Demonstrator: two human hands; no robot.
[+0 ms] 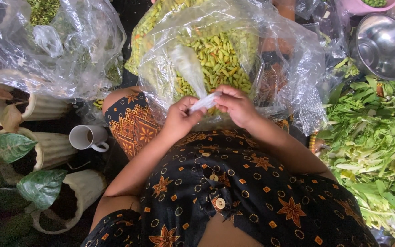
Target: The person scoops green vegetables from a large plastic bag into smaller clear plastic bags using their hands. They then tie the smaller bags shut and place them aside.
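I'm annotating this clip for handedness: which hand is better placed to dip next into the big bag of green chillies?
Probably the right hand: it sits nearer the green chillies in the big bag. The left hand pinches the small clear bag lower down; both share that grip.

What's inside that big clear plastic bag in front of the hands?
The big clear bag holds a heap of small green and yellow chillies. Crinkled, glaring plastic hides the heap's edges and how deep it goes.
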